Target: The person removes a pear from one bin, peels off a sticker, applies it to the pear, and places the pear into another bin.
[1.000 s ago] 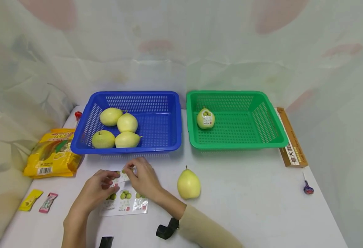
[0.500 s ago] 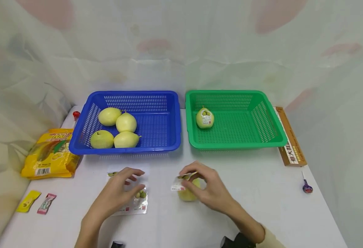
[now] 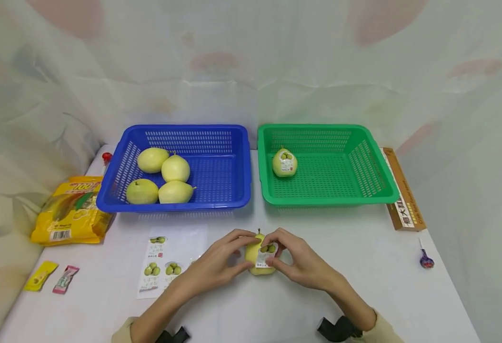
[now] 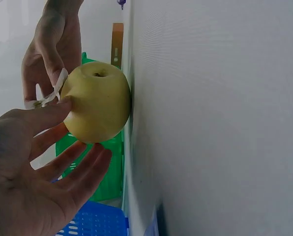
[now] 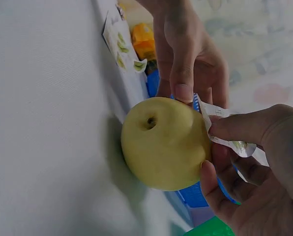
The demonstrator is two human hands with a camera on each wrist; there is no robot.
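Observation:
A yellow-green pear point(image 3: 252, 252) stands on the white table with its stem up. My left hand point(image 3: 218, 259) holds the pear's left side, thumb and fingers around it; its thumb touches the skin in the left wrist view. Between thumb and fingers of my right hand point(image 3: 302, 262) is a white sticker point(image 3: 266, 257) printed with green fruit, held against the pear's front right. In the right wrist view the sticker point(image 5: 245, 149) is bent and partly lifted from the skin. A sticker sheet point(image 3: 153, 257) lies to the left, partly covered by my left arm.
At the back, a blue basket point(image 3: 216, 207) holds several pears. The green basket point(image 3: 332, 202) beside it holds one pear point(image 3: 284, 163) with a sticker. A yellow candy bag point(image 3: 71, 212) and two small candies lie left. A brown box point(image 3: 403, 190) and a lollipop point(image 3: 426, 260) lie right.
My right hand has peeled a sticker off the sheet and carried it right to the pear. The left hand has left the sheet and moved right to the pear's side.

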